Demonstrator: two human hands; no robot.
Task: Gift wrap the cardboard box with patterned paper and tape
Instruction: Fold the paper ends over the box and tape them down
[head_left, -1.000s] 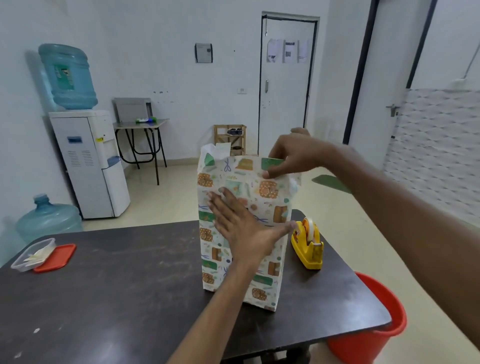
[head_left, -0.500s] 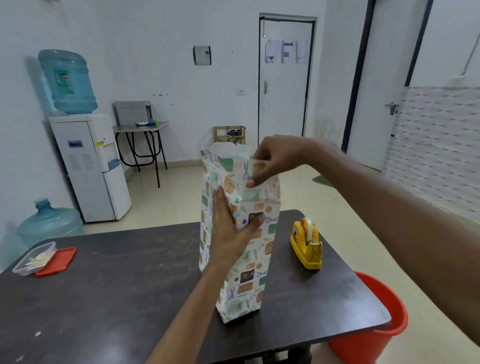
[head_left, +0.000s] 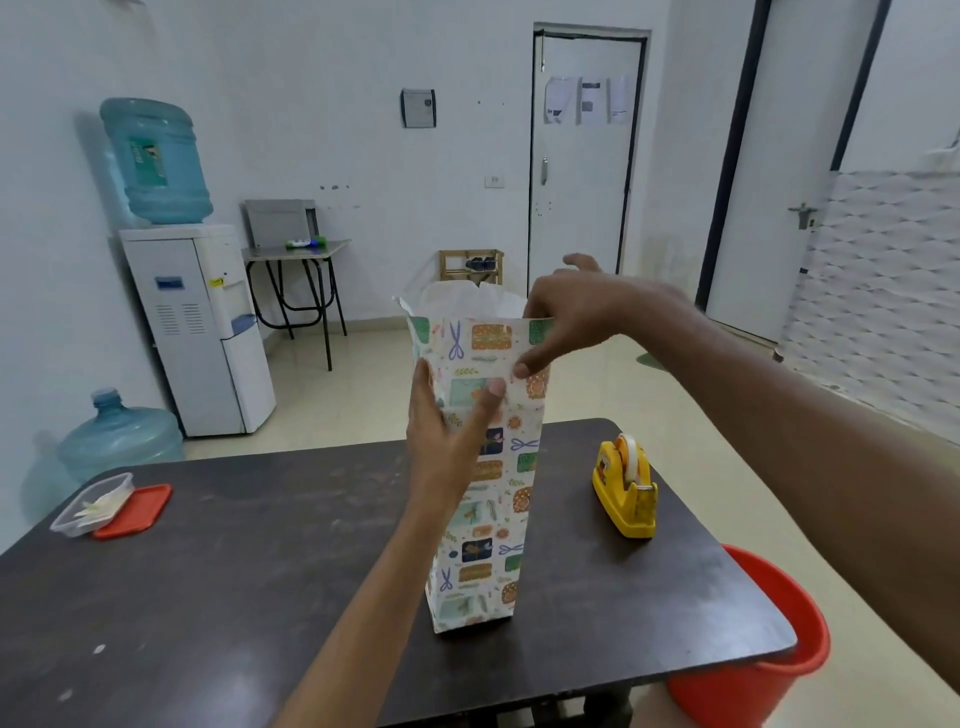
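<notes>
The left hand (head_left: 447, 436) grips the tall box (head_left: 480, 545) partway up. Its thumb lies across the front and its other fingers go round the left edge. The right hand (head_left: 566, 322) reaches in from the right and pinches the top right corner of the patterned paper (head_left: 483, 338), with the thumb on the front and the fingers over the rim. So both hands are closed on something.

The box stands on its end near the front middle of the dark surface (head_left: 234, 571). The paper goes round the side we can see. At the top it sticks up like an open bag, and its white inside shows.

I think the sides are done and the top end is the job now. The next move should be to fold the loose paper down flat, one flap at a time. The box is tall and thin, so one hand should keep it from tipping.

Then it needs tape. The yellow tape holder (head_left: 626, 488) sits on the surface to the right of the box, not touching it. One hand must let go to fetch tape, so the other must press the folds down.

Further out, a clear tub (head_left: 91, 506) and its red lid (head_left: 136, 512) lie at the left end. A red bucket (head_left: 769, 649) stands on the floor by the right corner.
</notes>
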